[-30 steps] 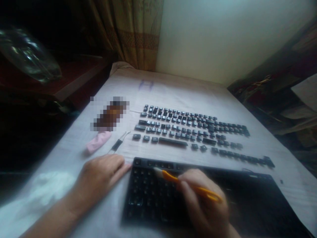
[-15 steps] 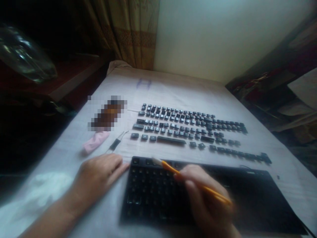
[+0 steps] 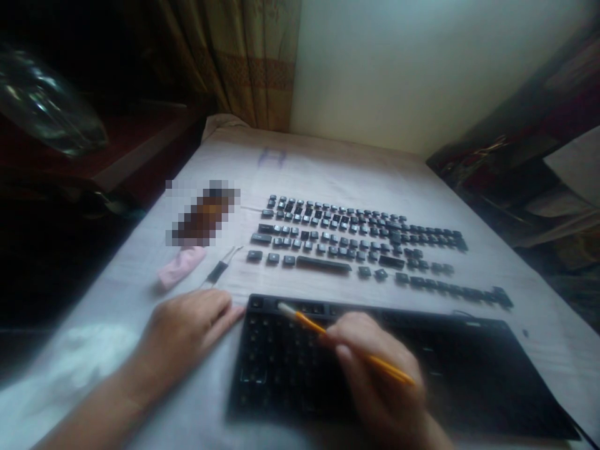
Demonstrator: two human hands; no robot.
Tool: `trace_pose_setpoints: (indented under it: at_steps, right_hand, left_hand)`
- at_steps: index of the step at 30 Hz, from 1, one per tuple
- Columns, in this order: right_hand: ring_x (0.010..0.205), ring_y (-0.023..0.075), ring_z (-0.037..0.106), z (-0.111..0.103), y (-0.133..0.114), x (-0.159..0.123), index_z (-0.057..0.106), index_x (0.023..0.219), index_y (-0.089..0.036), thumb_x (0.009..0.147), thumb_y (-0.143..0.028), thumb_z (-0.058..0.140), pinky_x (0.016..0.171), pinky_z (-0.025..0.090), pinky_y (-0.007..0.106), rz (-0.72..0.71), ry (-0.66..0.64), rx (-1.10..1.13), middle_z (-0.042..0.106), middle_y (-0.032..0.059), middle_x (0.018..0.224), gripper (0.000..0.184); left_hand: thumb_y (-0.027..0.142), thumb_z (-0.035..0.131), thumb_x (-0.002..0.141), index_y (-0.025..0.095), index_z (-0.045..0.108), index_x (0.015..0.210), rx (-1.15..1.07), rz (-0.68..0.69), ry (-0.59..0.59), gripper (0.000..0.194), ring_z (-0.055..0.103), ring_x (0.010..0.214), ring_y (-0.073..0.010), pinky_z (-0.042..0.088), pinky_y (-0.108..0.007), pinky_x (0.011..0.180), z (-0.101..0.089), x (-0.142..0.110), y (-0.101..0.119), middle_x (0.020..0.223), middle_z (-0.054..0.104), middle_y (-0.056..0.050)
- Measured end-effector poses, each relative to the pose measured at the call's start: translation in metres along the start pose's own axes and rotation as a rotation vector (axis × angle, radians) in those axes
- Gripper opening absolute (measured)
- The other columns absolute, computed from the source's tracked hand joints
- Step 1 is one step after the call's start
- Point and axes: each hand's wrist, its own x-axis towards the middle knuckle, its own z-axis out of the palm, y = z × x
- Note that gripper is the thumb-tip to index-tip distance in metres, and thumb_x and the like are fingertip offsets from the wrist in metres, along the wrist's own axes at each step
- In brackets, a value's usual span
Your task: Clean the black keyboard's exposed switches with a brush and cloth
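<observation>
Nearby, a pronged tool (image 3: 217, 272) lies beside loose keycaps (image 3: 344, 242).

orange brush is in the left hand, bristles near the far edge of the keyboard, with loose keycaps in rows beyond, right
Not quite: the head view shows the orange brush in the right hand, not the left hand. Its bristles are near the far edge of the keyboard, with loose keycaps in rows beyond.
</observation>
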Motion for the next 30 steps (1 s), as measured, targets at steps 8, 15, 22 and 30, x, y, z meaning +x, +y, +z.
trace_pose_setpoints:
  at_steps: [8,15,22,30]
  right_hand:
    - [0.062,0.0159,0.064,-0.0022,0.0001,0.0003,0.063,0.095,-0.017,0.088,-0.001,0.053,0.057,0.052,0.030,0.001,-0.005,-0.098,0.069,0.0031,0.074,0.021]
    - [0.069,0.0161,0.067,-0.0030,-0.0004,-0.0010,0.063,0.101,-0.019,0.088,0.001,0.052,0.064,0.055,0.030,0.034,0.043,-0.007,0.072,0.0034,0.080,0.026]
    - [0.062,0.0154,0.066,-0.0022,0.0015,0.0019,0.064,0.097,-0.018,0.088,-0.001,0.053,0.057,0.054,0.029,0.013,-0.025,-0.086,0.071,0.0029,0.076,0.022]
    - [0.063,0.0157,0.066,-0.0056,-0.0012,0.0018,0.064,0.093,-0.019,0.088,-0.002,0.053,0.058,0.055,0.028,0.065,0.027,-0.059,0.070,0.0025,0.074,0.021]
  left_hand:
    - [0.044,0.040,0.103,0.023,0.051,0.068,0.047,0.016,-0.018,0.042,0.055,0.055,-0.0138,0.032,-0.030,0.056,0.0002,0.0003,-0.0001,0.061,0.055,0.004]
    - [0.042,0.041,0.103,0.023,0.051,0.070,0.055,0.026,-0.023,0.039,0.057,0.055,-0.0141,0.034,-0.030,0.056,-0.0004,0.0002,0.0002,0.061,0.056,0.004]
    - [0.041,0.041,0.103,0.023,0.051,0.069,0.046,0.025,-0.022,0.039,0.058,0.055,-0.0141,0.033,-0.030,0.056,-0.0001,-0.0009,-0.0007,0.061,0.056,0.004]
    - [0.042,0.041,0.103,0.023,0.051,0.068,0.024,0.012,-0.013,0.041,0.055,0.055,-0.0139,0.032,-0.031,0.056,0.0005,0.0012,0.0002,0.061,0.055,0.004]
